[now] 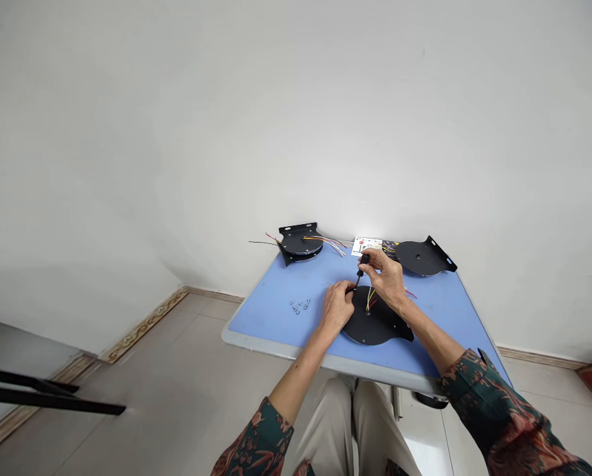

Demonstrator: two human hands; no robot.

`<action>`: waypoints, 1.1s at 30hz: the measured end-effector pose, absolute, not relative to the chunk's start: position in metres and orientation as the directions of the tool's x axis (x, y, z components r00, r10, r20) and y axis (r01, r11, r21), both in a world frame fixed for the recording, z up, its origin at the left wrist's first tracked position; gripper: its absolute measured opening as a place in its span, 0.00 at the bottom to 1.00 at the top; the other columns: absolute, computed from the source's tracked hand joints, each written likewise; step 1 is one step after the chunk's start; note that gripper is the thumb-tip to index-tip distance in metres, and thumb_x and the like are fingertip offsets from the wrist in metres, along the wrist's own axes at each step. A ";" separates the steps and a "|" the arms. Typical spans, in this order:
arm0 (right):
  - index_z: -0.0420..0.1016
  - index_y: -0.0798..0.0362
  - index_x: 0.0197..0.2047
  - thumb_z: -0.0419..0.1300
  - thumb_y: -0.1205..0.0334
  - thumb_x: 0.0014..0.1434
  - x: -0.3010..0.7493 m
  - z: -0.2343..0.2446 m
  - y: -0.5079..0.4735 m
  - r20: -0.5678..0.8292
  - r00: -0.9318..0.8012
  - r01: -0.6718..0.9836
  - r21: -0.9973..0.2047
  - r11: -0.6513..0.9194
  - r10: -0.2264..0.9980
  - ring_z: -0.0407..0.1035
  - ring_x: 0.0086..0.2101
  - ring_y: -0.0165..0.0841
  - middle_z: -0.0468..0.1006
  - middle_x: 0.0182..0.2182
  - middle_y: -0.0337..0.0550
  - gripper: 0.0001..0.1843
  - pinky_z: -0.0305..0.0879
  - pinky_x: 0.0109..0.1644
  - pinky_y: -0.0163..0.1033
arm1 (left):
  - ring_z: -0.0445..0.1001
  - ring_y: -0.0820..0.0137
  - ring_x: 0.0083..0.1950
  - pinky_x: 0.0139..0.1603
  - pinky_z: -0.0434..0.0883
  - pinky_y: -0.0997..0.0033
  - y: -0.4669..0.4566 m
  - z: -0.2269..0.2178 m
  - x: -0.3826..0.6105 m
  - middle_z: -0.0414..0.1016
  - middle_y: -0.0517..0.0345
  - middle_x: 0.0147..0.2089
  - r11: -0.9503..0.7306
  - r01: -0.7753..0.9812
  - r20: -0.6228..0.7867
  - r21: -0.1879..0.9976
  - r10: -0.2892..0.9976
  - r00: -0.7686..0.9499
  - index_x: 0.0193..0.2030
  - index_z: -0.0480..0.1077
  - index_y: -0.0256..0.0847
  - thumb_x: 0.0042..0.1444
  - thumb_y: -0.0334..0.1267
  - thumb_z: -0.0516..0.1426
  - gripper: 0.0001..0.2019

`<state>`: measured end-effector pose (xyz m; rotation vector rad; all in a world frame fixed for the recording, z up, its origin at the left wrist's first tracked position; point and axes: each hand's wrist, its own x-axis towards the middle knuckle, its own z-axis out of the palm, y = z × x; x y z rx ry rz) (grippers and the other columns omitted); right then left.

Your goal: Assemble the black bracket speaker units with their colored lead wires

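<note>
In my right hand (385,272) is a screwdriver (360,272), held near upright by its black handle. Its shaft points down at the edge of a black round metal plate (375,325) lying on the blue table. My left hand (338,305) is closed at the plate's left rim, its fingertips close to the screwdriver tip; whether they also pinch a screw is hidden. Yellow, white and red wires (370,299) rise from the plate's centre hole. To the left of my left hand lie several small silver screws (299,306).
A black round assembly with wires (300,242) sits at the table's back left. Another black plate with a bent flange (422,256) is at the back right. Between them lies a white printed card (359,245). The wall stands right behind the table (270,324).
</note>
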<state>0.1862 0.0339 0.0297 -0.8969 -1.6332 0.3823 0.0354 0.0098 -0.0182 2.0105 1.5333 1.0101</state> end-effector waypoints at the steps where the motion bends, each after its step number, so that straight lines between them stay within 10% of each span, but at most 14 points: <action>1: 0.75 0.48 0.47 0.63 0.62 0.60 0.186 0.029 0.034 0.688 -0.031 0.348 -0.672 0.654 0.725 0.79 0.36 0.35 0.82 0.37 0.41 0.11 0.78 0.47 0.41 | 0.77 0.60 0.53 0.59 0.70 0.60 0.010 -0.018 0.035 0.82 0.49 0.49 -0.308 0.650 0.294 0.695 0.947 0.134 0.47 0.77 0.38 0.58 0.22 0.55 0.15; 20: 0.78 0.48 0.49 0.62 0.66 0.62 0.181 0.035 0.033 0.724 -0.163 0.469 -0.541 0.698 0.670 0.79 0.37 0.36 0.83 0.38 0.42 0.12 0.75 0.46 0.41 | 0.77 0.61 0.52 0.57 0.70 0.62 0.011 -0.015 0.037 0.81 0.50 0.49 -0.341 0.646 0.343 0.683 0.931 0.129 0.48 0.76 0.37 0.60 0.23 0.56 0.14; 28: 0.80 0.51 0.45 0.63 0.63 0.64 0.182 0.042 0.034 0.769 -0.165 0.602 -0.417 0.681 0.618 0.74 0.31 0.35 0.80 0.32 0.44 0.07 0.70 0.39 0.40 | 0.76 0.55 0.52 0.54 0.69 0.59 -0.001 0.002 0.056 0.79 0.41 0.48 -0.236 0.878 0.284 0.416 0.951 0.121 0.52 0.74 0.36 0.66 0.29 0.53 0.12; 33: 0.81 0.50 0.42 0.64 0.68 0.59 0.183 0.044 0.033 0.748 -0.169 0.553 -0.468 0.690 0.642 0.74 0.32 0.35 0.81 0.32 0.43 0.08 0.71 0.40 0.39 | 0.76 0.54 0.52 0.53 0.70 0.58 0.000 -0.004 0.070 0.78 0.38 0.49 -0.174 0.863 0.259 0.474 0.964 0.052 0.53 0.72 0.32 0.66 0.26 0.50 0.13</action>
